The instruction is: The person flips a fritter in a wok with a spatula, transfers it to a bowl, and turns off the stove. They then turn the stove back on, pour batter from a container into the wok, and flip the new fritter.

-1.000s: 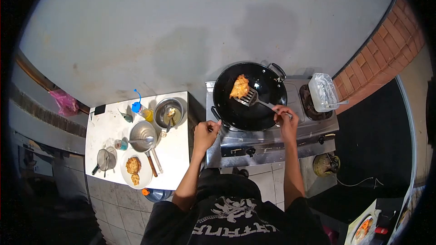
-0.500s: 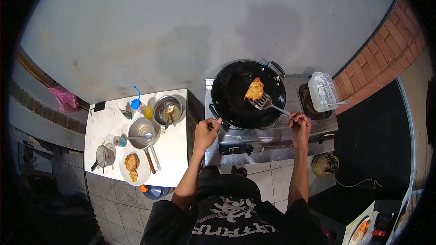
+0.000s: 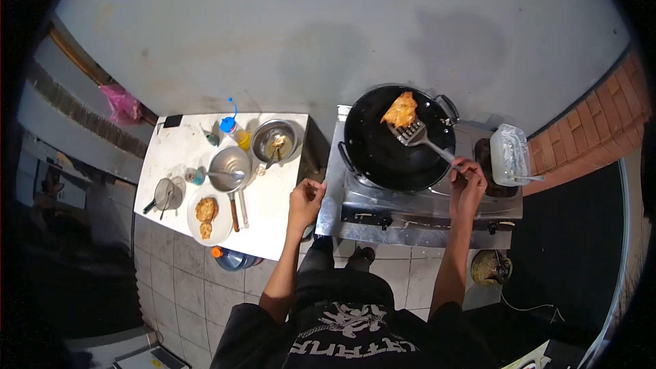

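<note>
My right hand (image 3: 469, 181) is closed around the handle of a slotted metal spatula (image 3: 413, 136). On the spatula's blade rests a browned fried piece of food (image 3: 401, 109), raised over the black wok (image 3: 389, 164). The wok has two loop handles and stands on a steel gas stove (image 3: 365, 215). My left hand (image 3: 306, 201) hovers by the stove's left edge, beside the white table. Its fingers are curled in toward the thumb, and nothing shows in them.
On the white table (image 3: 273, 184) are a plate (image 3: 217, 233) of fried pieces, a saucepan (image 3: 230, 164), a metal bowl (image 3: 273, 142), a strainer (image 3: 166, 194) and a blue-capped bottle (image 3: 229, 125). A plastic container (image 3: 509, 154) sits on the stove's right side, near the brick wall edge (image 3: 588, 130).
The spatula has lifted the fried piece toward the wok's far side. My left hand has moved left, away from the wok's handle. The view has shifted, so the scene sits further right.
</note>
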The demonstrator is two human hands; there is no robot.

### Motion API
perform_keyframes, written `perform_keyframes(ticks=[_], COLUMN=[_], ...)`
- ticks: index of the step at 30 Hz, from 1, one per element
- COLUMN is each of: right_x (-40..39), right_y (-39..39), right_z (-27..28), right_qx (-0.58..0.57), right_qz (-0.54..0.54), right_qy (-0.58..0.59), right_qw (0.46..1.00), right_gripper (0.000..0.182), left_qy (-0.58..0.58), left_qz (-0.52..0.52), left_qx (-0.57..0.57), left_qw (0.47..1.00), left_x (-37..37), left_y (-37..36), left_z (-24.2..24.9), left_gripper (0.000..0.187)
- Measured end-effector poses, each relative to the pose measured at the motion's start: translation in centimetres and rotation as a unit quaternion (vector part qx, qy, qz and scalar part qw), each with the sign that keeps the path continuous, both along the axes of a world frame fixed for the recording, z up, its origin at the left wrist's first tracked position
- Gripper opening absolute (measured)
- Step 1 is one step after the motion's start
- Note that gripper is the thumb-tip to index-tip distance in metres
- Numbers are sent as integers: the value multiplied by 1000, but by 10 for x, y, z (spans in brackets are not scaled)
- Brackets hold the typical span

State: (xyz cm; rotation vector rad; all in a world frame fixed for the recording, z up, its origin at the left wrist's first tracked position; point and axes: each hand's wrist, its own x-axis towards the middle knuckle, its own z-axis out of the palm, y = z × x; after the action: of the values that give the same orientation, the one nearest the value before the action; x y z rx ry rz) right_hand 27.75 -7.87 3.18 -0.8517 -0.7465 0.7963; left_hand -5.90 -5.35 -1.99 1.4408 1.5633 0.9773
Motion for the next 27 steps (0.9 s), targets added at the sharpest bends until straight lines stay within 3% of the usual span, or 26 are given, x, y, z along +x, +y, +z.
perform_keyframes(ticks=[5,7,8,9,18,23,27], right_x=[-19,-29,-33,-38,-142,-219,-274], right_y=[5,2,4,5,39,83,109], right_z=[-12,-10,-6,-3,53,13,-33], right_qx=[-3,-9,-8,-1,7,35,-41], right_qz=[-3,-25,-24,-32,-2,114,147], right_qy=[-7,-13,-16,-7,1,-37,-23], right_qw=[1000,1000,1000,999,1000,992,988], right_gripper=[27,22,22,23,13,18,19], left_qy=[-50,-62,-73,-69,-46,-50,-57], left_qz=[-30,-50,-69,-96,-128,-73,-43], left_qx=[-39,-7,23,-20,-37,-58,-60], left_qw=[998,997,995,993,990,994,996], left_x=[-13,-15,-17,-22,-87,-126,-153], left_y=[-2,3,5,7,15,12,4], left_z=[-7,-9,-10,-10,-24,-13,-20], left_gripper=[23,21,19,23,24,22,25])
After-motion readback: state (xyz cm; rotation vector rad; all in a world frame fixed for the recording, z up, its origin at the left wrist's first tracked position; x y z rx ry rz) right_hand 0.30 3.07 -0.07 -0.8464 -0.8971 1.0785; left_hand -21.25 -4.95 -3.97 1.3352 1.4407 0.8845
